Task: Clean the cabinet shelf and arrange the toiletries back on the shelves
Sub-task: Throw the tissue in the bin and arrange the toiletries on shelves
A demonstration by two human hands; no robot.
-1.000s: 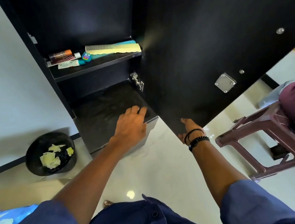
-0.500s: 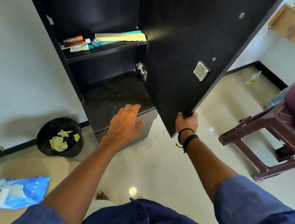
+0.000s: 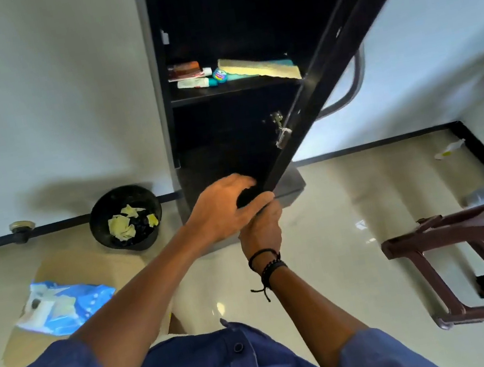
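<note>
The cabinet door point(image 3: 339, 46) has swung nearly edge-on. The left hand point(image 3: 222, 209) has come over to curl round its lower corner, and the right hand point(image 3: 262, 231) grips just beneath. The toiletries point(image 3: 259, 68) lie on the shelf point(image 3: 233, 88) above both hands.

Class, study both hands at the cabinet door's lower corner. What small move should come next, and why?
Probably swing the cabinet door closed. The left hand and right hand both grip its lower corner, it stands ajar, and the toiletries lie on the shelf.
</note>
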